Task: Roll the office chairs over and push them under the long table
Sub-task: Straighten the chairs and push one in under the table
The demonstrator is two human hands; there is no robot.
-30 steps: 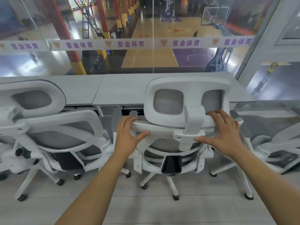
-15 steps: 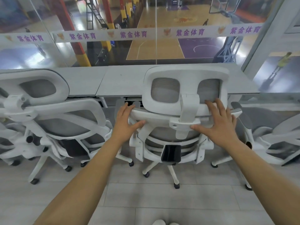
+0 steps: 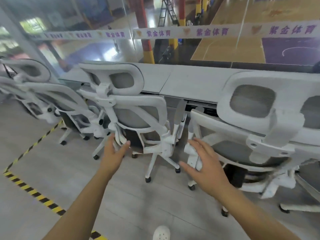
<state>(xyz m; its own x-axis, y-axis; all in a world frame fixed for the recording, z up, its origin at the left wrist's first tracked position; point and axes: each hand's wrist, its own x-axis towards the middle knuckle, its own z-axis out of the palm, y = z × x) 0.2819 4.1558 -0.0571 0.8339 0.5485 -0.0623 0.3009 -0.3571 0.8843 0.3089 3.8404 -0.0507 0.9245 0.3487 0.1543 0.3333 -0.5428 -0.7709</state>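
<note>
Both hands are seen hanging free in front of the row, nothing being held. The left hand [image 3: 115,152] is spread with fingers relaxed, low in front of the middle chair [image 3: 138,116]; whether it touches that chair's frame cannot be told through the blur. The right hand [image 3: 207,168] is likewise loose and unclenched, fingers splayed, near the left flank of the right chair [image 3: 251,129] but gripping nothing.

Three white mesh chairs are lined up along the near edge of the long table [image 3: 190,80], backs turned to the camera. The right chair is parked close against that edge. The middle chair is set at an angle, its base and castors well out on the floor. The left chair [image 3: 39,90] is found toward the table's left end, by the yellow-and-black floor tape [image 3: 34,193].

The step in hand is judged to be a changeover between chairs, a fresh hold not yet taken. For the next move, the middle chair's backrest would need to be grasped on both sides, squared to the table edge, and pushed straight in.
</note>
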